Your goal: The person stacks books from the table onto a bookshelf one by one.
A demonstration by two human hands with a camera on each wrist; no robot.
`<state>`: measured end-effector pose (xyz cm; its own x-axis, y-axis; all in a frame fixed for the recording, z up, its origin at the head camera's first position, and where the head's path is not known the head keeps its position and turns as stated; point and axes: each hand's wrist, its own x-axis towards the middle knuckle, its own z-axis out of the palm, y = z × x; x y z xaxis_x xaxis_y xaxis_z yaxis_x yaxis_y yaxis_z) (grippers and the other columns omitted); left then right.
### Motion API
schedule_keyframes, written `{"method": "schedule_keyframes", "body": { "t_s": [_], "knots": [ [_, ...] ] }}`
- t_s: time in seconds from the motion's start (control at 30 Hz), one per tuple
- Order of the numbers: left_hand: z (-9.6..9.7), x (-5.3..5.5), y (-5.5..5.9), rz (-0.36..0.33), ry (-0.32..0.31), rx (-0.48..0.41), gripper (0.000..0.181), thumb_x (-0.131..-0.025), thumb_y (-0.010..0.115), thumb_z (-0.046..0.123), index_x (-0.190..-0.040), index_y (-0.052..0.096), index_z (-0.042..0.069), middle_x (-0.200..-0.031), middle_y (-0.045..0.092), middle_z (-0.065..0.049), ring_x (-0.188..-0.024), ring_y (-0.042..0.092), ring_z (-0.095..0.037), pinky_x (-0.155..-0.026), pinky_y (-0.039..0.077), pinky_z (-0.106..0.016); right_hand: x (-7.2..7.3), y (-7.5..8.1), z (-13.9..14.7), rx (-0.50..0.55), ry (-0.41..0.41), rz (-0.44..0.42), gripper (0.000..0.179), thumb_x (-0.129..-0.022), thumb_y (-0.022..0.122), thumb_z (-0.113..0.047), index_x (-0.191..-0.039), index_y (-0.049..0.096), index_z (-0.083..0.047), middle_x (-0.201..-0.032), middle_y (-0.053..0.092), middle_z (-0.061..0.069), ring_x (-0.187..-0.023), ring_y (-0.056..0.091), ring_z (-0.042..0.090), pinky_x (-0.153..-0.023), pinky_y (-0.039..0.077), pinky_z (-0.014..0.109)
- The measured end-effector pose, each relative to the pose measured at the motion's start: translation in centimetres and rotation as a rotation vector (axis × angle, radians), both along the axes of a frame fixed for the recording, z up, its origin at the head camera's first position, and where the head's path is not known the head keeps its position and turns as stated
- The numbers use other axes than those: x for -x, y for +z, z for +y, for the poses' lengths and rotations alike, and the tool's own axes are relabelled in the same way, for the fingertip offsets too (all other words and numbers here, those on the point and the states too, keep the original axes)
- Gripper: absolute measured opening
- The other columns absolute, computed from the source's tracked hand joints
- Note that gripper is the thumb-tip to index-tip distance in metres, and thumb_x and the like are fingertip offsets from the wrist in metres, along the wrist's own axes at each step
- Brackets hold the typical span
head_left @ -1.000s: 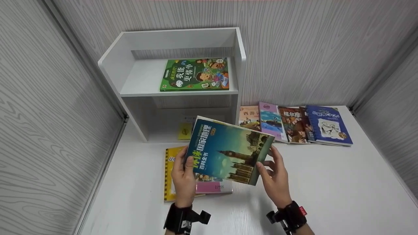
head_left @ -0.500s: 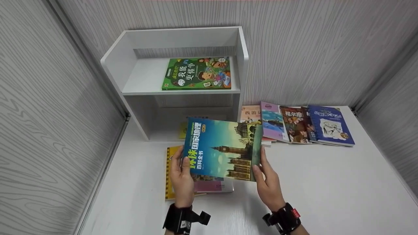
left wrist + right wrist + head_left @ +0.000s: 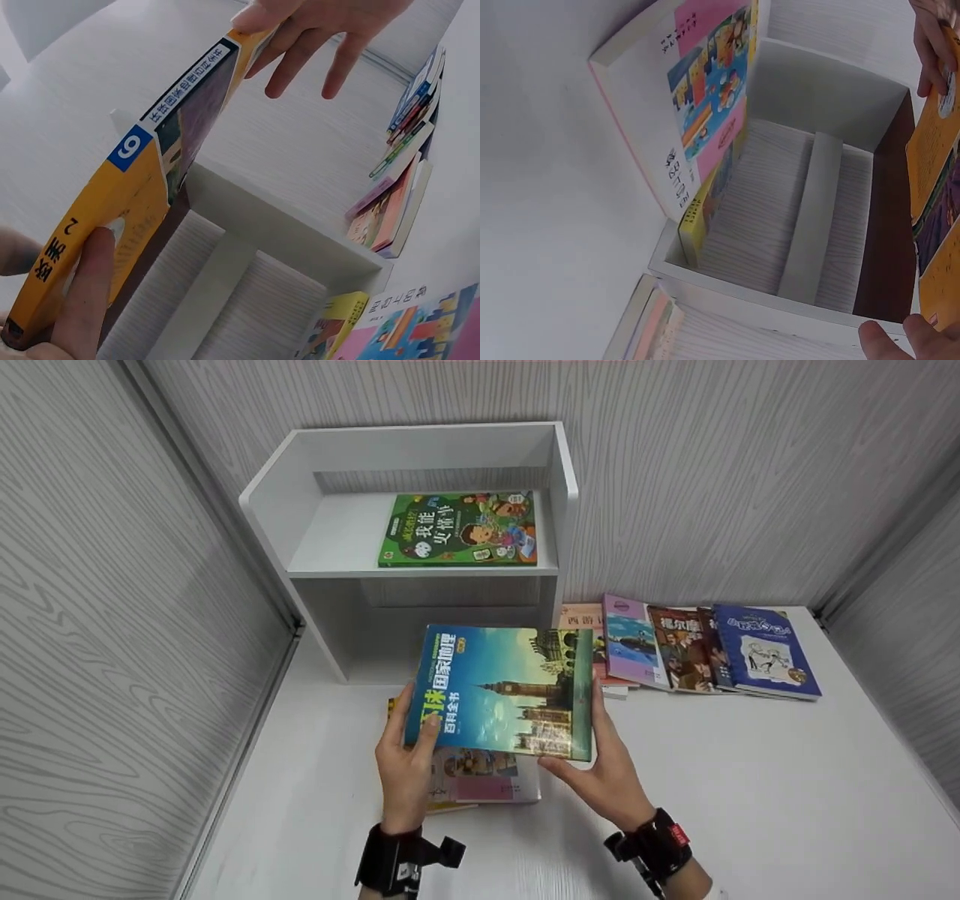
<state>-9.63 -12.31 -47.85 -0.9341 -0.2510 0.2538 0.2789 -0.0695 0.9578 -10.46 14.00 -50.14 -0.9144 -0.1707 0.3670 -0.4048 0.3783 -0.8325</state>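
- Two hands hold one book: the left hand (image 3: 405, 780) and the right hand (image 3: 615, 784) have the blue-green book (image 3: 495, 690) in the air between them, above the counter (image 3: 735, 780).
- If this book is the clock's centre, the left fingers grip it near 8 o'clock, thumb on the cover, others behind; the right thumb and forefinger pinch its corner near 4 o'clock, while other right fingers stick out loosely.
- Probably it is held at both ends so that its weight is shared and the cover faces the person.
- One white shelf unit (image 3: 330, 540) stands towards 12 o'clock; one green book (image 3: 457, 529) lies flat on its upper level, perhaps because so it cannot fall over.
- At least one yellow book (image 3: 694, 232) is in the lower compartment.
- At 6 o'clock, at least two lie stacked: a pink-edged book (image 3: 487, 787) over a yellow-edged book (image 3: 450, 808), maybe for easy reach.
- Between 2 and 3 o'clock, at least five overlap: orange book (image 3: 581, 619), lilac book (image 3: 634, 652), brown book (image 3: 679, 652), mostly covered dark book (image 3: 718, 652), blue book (image 3: 765, 652); I judge this saves room.
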Motion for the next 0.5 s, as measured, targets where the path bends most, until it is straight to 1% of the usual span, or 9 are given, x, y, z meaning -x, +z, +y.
{"method": "schedule_keyframes", "body": {
  "t_s": [0.07,0.17,0.23,0.3,0.4,0.5],
  "knots": [
    [-0.6,0.1,0.6,0.036,-0.031,0.016,0.064,-0.104,0.06,0.004,-0.16,0.031,-0.003,-0.165,0.031,-0.02,-0.145,0.044,-0.036,-0.103,0.051,-0.027,0.4,0.6,-0.1,-0.017,0.0,0.044,0.122,-0.087,0.087,-0.023,-0.168,-0.004,-0.015,-0.174,0.008,0.013,-0.158,0.017,0.033,-0.123,0.022,0.061],
    [-1.6,0.5,1.5,0.092,-0.085,0.056,0.068,-0.103,0.062,0.003,-0.161,0.028,-0.003,-0.166,0.031,-0.02,-0.143,0.047,-0.037,-0.103,0.052,-0.029,1.1,1.7,-0.3,-0.031,-0.002,0.087,0.12,-0.086,0.087,-0.02,-0.168,-0.001,-0.011,-0.174,0.009,0.014,-0.159,0.016,0.034,-0.124,0.02,0.061],
    [-2.4,0.9,2.0,0.121,-0.12,0.108,0.073,-0.102,0.064,0.003,-0.163,0.026,0.001,-0.167,0.03,-0.018,-0.143,0.047,-0.037,-0.104,0.053,-0.031,1.5,2.7,-0.5,-0.032,0.004,0.099,0.118,-0.087,0.086,-0.019,-0.168,0.002,-0.01,-0.174,0.01,0.015,-0.159,0.015,0.035,-0.124,0.019,0.062],
    [-3.2,1.2,2.6,0.14,-0.149,0.169,0.08,-0.1,0.069,0.007,-0.165,0.022,0.005,-0.169,0.028,-0.015,-0.144,0.047,-0.035,-0.105,0.053,-0.036,2.2,3.7,-0.7,-0.026,0.026,0.109,0.115,-0.088,0.085,-0.019,-0.168,0.003,-0.009,-0.174,0.01,0.017,-0.159,0.014,0.036,-0.124,0.019,0.062],
    [-4.3,2.0,3.5,0.162,-0.159,0.266,0.092,-0.096,0.078,0.016,-0.167,0.019,0.01,-0.171,0.024,-0.012,-0.152,0.036,-0.032,-0.118,0.039,-0.046,3.3,5.3,-1.2,-0.015,0.07,0.128,0.111,-0.091,0.083,-0.018,-0.167,0.002,-0.006,-0.173,0.008,0.018,-0.159,0.013,0.035,-0.124,0.019,0.062],
    [-5.3,3.1,4.6,0.196,-0.145,0.325,0.102,-0.091,0.084,0.024,-0.167,0.018,0.011,-0.173,0.02,-0.01,-0.158,0.021,-0.029,-0.126,0.023,-0.053,4.7,6.9,-1.8,-0.025,0.1,0.139,0.109,-0.094,0.08,-0.022,-0.167,0.0,-0.006,-0.173,0.006,0.018,-0.16,0.009,0.032,-0.124,0.017,0.062]
  ]
}}
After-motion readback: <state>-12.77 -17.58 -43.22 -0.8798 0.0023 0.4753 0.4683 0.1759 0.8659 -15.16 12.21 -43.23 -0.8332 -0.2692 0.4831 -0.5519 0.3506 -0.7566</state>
